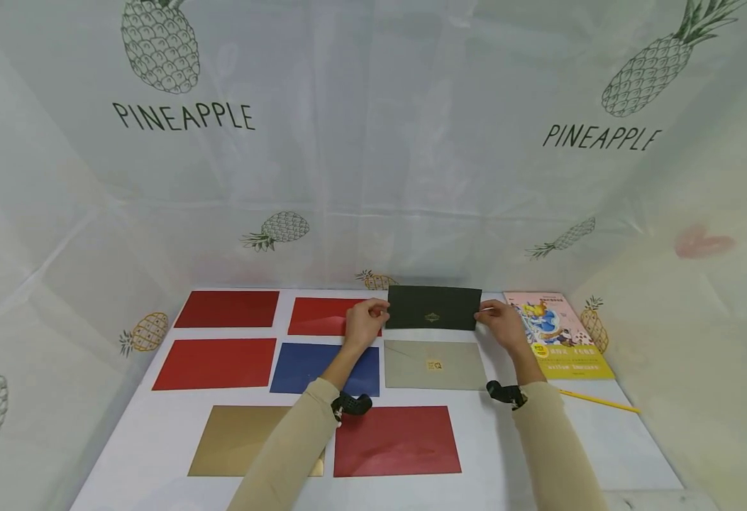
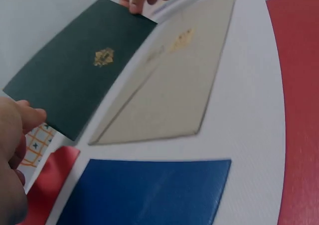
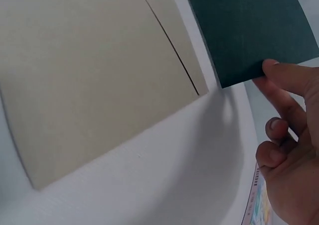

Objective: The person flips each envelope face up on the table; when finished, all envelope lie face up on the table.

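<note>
A dark green envelope [image 1: 434,304] with a small gold emblem is held by its two short sides at the back of the table. My left hand [image 1: 365,323] pinches its left edge, and my right hand [image 1: 501,324] pinches the right edge between thumb and fingers. In the right wrist view the thumb of the right hand [image 3: 294,115] lies on the green face. Just in front lies a beige-grey envelope [image 1: 435,365] with a gold mark. A red envelope [image 1: 322,316] is partly covered by the left hand, and a blue envelope [image 1: 316,365] lies below it.
Two more red envelopes [image 1: 228,309] lie at the left. Nearer me are a gold envelope [image 1: 239,440], partly under the left sleeve, and a large red one [image 1: 397,443]. A picture book [image 1: 558,333] and a yellow pencil [image 1: 599,401] lie at the right. A pineapple-print curtain [image 1: 373,142] encloses the table.
</note>
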Demonstrator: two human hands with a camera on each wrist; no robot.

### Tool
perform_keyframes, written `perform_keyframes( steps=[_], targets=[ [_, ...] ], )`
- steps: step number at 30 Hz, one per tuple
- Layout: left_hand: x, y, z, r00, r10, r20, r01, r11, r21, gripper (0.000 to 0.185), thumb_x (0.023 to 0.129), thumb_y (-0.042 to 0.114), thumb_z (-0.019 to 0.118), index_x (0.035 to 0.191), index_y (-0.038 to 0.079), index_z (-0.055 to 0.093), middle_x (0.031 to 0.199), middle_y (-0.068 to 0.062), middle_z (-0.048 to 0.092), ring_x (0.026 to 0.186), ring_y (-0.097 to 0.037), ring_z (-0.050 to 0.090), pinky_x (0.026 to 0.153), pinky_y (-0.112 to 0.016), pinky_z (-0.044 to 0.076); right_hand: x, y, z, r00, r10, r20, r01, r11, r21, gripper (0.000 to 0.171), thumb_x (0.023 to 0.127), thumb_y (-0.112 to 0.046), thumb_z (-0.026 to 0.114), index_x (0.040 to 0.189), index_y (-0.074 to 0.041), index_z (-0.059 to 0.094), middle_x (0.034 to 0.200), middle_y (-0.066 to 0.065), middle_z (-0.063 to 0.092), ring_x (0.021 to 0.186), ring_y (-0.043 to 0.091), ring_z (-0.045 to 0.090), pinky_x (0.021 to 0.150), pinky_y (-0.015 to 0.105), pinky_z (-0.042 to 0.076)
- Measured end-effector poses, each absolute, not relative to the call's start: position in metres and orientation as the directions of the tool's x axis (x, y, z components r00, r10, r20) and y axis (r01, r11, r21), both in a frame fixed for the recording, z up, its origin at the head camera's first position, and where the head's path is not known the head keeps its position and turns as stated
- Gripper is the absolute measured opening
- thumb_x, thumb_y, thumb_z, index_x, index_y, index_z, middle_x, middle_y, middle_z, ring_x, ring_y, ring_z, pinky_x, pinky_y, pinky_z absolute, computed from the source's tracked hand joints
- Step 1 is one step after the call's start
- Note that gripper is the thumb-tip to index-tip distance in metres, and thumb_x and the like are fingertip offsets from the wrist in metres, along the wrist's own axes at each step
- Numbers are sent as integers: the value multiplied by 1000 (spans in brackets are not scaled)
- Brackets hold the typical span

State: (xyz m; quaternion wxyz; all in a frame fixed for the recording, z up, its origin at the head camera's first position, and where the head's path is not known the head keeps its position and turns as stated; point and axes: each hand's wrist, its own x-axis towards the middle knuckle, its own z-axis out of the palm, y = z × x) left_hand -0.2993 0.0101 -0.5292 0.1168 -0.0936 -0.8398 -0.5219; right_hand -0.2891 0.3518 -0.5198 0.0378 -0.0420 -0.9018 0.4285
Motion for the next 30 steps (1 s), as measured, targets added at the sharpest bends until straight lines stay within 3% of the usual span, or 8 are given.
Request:
perform_keyframes(
  steps=[5,8,12,16,25,30],
  targets=[
    [-300,10,-535,-953,29,303,277,494,824,21,87,8,78,105,17,76,95,1,77,73,-16,62,63,-28,50,-291,345,-519,-995,102,12,60,664,-745,29,100,-19,63,126,-6,61,123,22,66,108,36,61,82,39,49],
    [-300,10,-537,-943,53,328,300,561,772,27,85,7,80,110,17,74,97,0,77,82,-19,66,72,-34,52,-291,342,-519,-995,97,-7,71,679,-731,33,99,-18,65,129,-6,57,122,21,64,105,34,61,80,37,50],
    [-301,9,-541,-925,111,363,336,685,646,39,82,11,83,119,16,72,104,0,77,98,-25,64,85,-43,45,-291,339,-523,-996,92,-24,80,680,-729,39,97,-15,66,131,-6,52,117,18,61,97,30,58,74,32,48],
    [-302,9,-542,-923,164,348,343,761,551,46,82,17,83,126,17,71,112,0,75,101,-27,58,82,-45,40,-292,339,-527,-997,72,1,50,700,-712,41,97,-14,65,135,-5,49,112,18,60,89,28,57,69,32,46],
    [-304,4,-544,-935,246,254,349,756,553,50,88,21,77,135,12,65,126,-8,68,111,-30,57,88,-50,42,-293,338,-529,-998,21,-53,50,763,-645,56,98,-13,62,150,-6,42,119,21,61,86,26,53,71,34,44],
    [-306,2,-550,-937,277,214,350,763,544,49,91,26,74,138,13,63,135,-10,61,117,-31,54,89,-49,41,-293,337,-528,-996,-2,-90,54,789,-612,62,97,-12,61,153,-4,38,124,22,59,95,29,54,79,38,46]
  ],
)
